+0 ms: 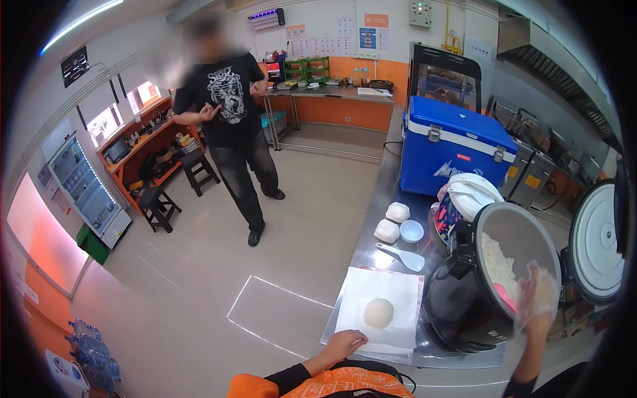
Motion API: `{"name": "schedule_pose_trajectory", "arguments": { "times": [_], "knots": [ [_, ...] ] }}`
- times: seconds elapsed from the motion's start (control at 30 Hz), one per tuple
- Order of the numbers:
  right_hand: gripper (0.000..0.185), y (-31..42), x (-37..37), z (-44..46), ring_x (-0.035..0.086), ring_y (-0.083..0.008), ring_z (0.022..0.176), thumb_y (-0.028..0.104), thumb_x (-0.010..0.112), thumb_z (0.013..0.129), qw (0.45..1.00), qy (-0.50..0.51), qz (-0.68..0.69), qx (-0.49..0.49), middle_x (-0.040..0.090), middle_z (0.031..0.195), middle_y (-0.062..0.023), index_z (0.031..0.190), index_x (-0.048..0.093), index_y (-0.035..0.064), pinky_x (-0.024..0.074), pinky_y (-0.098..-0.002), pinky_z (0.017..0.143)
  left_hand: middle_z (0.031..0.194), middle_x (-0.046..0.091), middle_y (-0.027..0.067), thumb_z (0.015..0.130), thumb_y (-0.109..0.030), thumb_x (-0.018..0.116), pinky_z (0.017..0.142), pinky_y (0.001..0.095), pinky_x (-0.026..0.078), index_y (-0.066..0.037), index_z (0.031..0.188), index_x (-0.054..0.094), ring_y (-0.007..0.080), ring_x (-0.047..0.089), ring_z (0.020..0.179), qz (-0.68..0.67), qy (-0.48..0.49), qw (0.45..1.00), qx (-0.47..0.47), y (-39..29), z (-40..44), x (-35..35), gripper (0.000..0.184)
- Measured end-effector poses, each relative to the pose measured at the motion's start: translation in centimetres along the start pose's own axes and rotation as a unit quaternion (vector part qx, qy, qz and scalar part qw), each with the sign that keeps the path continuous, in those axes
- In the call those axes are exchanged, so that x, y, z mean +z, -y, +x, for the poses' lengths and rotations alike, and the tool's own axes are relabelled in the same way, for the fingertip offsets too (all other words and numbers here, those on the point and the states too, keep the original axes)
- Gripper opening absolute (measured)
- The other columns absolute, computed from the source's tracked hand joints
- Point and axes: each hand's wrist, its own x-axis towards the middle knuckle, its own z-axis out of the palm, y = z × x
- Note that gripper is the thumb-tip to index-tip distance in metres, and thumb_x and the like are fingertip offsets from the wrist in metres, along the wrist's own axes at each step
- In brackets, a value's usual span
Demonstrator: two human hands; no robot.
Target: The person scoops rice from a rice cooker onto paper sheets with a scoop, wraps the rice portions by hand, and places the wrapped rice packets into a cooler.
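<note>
At the front of the steel counter, my left hand (346, 343) rests on the lower edge of white paper sheets (353, 292), fingers together, holding no visible object. A round mound of rice (378, 313) lies on the paper just above it. My right hand (537, 295), in a clear plastic glove, is at the rim of the large black rice cooker (458, 308). Beside its fingers is a pink paddle (505, 296) in the cooker's white rice (497, 265). The grip of the right hand is blurred, so whether it holds the paddle is unclear.
Behind the paper lie a white scoop (402, 257), a light blue bowl (411, 231) and two wrapped white bundles (387, 231). A blue cooler (451, 146) stands farther back. The cooker's open lid (597, 242) is at right. Another person (229, 113) stands across the floor.
</note>
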Motion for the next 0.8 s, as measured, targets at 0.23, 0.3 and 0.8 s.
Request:
{"name": "schedule_pose_trajectory", "arguments": {
  "times": [0.23,0.3,0.8],
  "knots": [
    [0.056,16.6,7.5,-9.0,0.051,-0.0299,0.106,0.032,0.068,0.073,0.867,0.313,0.343,-0.180,0.057,0.109,-0.0150,0.119,0.051,0.0056,0.0384,-0.0384,0.095,0.084,0.065,0.0061,0.084,-0.022,0.057,0.068,0.0354,0.049,-0.012,0.087,0.065,0.0249,0.062,0.079,0.026,-0.009,0.999,0.022,-1.1,0.8,-0.1,0.013],
    [0.058,20.0,11.8,-10.7,0.047,-0.0327,0.111,0.031,0.066,0.073,0.870,0.345,0.316,-0.157,0.053,0.117,-0.0165,0.122,0.048,0.0048,0.0358,-0.0389,0.098,0.085,0.065,0.0061,0.084,-0.020,0.057,0.068,0.0353,0.049,-0.011,0.088,0.065,0.0250,0.061,0.080,0.033,-0.012,0.999,0.032,-1.3,1.2,-0.4,0.012],
    [0.016,20.9,27.9,-15.2,0.062,-0.0231,0.078,0.020,0.061,0.081,0.769,0.220,0.579,0.160,0.066,0.086,-0.0107,0.088,0.066,0.0063,0.0484,-0.0324,0.075,0.080,0.069,0.0068,0.080,-0.027,0.068,0.065,0.0280,0.049,-0.003,0.090,0.068,0.0164,0.064,0.069,-0.152,-0.058,0.973,-0.165,3.1,3.1,-3.2,0.026]
  ]
}}
